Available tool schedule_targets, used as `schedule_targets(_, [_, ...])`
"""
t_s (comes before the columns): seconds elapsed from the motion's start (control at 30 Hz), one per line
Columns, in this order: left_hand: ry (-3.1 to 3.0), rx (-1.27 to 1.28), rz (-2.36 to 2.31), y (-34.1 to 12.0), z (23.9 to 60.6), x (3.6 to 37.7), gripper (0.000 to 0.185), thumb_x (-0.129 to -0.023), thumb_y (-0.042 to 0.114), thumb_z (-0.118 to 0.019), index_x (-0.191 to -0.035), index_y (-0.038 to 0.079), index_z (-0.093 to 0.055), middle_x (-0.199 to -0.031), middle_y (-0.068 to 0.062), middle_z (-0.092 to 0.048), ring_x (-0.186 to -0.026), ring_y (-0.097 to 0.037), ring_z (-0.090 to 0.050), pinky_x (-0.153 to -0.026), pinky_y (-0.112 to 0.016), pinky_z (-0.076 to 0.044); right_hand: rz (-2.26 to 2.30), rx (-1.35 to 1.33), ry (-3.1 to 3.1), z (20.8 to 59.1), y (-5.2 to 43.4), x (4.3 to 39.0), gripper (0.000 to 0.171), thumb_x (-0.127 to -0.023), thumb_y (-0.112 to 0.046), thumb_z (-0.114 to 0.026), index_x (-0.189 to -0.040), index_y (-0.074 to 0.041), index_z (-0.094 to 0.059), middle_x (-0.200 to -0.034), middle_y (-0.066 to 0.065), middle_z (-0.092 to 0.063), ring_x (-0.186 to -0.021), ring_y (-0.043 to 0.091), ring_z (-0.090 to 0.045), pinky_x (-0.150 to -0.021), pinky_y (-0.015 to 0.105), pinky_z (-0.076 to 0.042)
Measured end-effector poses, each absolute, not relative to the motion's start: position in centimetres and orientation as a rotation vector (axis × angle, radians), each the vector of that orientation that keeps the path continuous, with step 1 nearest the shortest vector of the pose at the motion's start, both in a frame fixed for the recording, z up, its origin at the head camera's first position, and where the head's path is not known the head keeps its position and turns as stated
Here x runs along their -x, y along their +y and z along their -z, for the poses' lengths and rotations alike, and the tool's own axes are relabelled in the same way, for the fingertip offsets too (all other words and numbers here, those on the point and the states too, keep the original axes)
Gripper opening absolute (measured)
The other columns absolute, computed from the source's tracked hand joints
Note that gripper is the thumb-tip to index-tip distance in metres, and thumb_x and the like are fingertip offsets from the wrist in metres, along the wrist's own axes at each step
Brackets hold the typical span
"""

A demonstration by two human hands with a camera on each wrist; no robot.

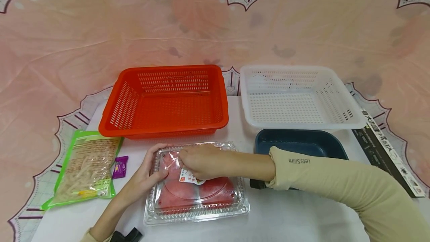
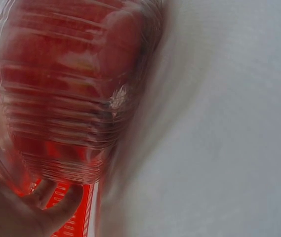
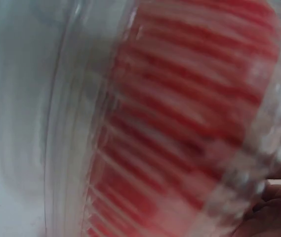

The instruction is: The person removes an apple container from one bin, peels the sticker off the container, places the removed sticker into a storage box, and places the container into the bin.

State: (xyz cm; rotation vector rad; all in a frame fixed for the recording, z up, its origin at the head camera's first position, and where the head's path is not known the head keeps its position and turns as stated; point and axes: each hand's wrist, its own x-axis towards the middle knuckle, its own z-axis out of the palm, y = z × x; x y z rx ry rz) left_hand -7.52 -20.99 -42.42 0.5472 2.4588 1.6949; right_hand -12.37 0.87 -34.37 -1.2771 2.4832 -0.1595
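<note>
clear box (image 1: 198,193) w/ red food: near front edge of surface, centre | left hand (image 1: 144,176): grips box's left rim, thumb on lid | right hand (image 1: 198,162): fingers curled over lid's back-left part, pressing

The right arm wears a long beige sleeve (image 1: 339,182) with small dark "LetsSlim" lettering (image 1: 299,160) near the cuff; both hands are bare; black wrist devices (image 1: 129,235) sit at each wrist

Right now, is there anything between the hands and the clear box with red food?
Nothing visible: the left hand holds the left edge of the clear box, and the right hand rests on its lid.
</note>
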Motion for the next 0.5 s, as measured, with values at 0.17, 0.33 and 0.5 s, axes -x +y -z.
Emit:
schedule_targets(0.17, [2.461,-0.536,-1.686,-21.0,42.4,7.4,0.062,-0.091,0.006,-0.055,-0.146,0.019,-0.028,-0.146,-0.003,-0.037,-0.129,0.001,-0.037,-0.102,-0.012,-0.031,0.264,1.274,2.440,34.5,1.1,12.7,0.008,-0.100,-0.020,-0.052,-0.092,-0.019,-0.052,-0.085,-0.008,-0.055,-0.069,0.000,-0.054,-0.061,0.015,-0.043])
schedule_targets(0.33, [2.466,-0.525,-1.668,-21.1,42.3,7.4,0.061,-0.092,0.007,-0.055,-0.146,0.020,-0.028,-0.145,-0.004,-0.037,-0.126,0.000,-0.039,-0.101,-0.015,-0.034,0.347,1.310,2.410,34.5,1.5,13.2,0.005,-0.097,-0.019,-0.056,-0.092,-0.019,-0.055,-0.080,-0.009,-0.055,-0.066,-0.002,-0.053,-0.058,0.014,-0.040])
schedule_targets(0.5, [2.469,-0.515,-1.663,-21.1,42.3,7.4,0.061,-0.092,0.008,-0.055,-0.146,0.021,-0.028,-0.145,-0.003,-0.037,-0.127,0.002,-0.037,-0.102,-0.015,-0.033,0.383,1.364,2.387,34.3,1.6,13.5,0.006,-0.095,-0.016,-0.057,-0.089,-0.017,-0.058,-0.077,-0.008,-0.055,-0.070,0.002,-0.052,-0.059,0.013,-0.037])
